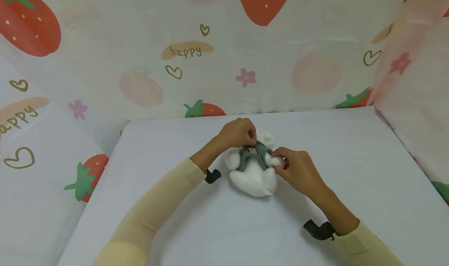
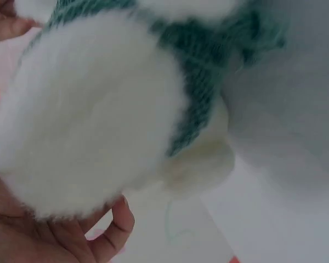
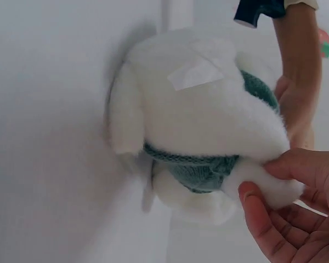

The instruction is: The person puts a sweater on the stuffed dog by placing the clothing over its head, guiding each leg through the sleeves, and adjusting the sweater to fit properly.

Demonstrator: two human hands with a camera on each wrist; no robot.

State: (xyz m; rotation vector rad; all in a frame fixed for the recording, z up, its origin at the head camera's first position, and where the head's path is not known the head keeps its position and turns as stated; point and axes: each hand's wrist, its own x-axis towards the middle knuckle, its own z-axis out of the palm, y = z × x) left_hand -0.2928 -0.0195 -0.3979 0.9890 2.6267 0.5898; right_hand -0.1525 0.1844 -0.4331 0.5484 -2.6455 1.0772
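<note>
A white plush toy (image 1: pixel 252 180) in a green knitted vest (image 1: pixel 261 151) lies on the table, its back end toward me. My left hand (image 1: pixel 238 133) pinches the vest near the toy's head, thumb and forefinger together at the collar. On the other side, my right hand (image 1: pixel 298 166) pinches the toy's white arm (image 3: pixel 266 189) between thumb and fingers, beside the vest's armhole. The right wrist view shows a white label (image 3: pixel 197 74) on the toy's body. In the left wrist view, white fur hides part of the left hand (image 2: pixel 49 241).
A white-covered table (image 1: pixel 189 234) stretches out around the toy. Strawberry-print cloth (image 1: pixel 228 90) hangs behind it and along both sides. Black curved wrist mounts (image 1: pixel 319 230) stick out at both cuffs.
</note>
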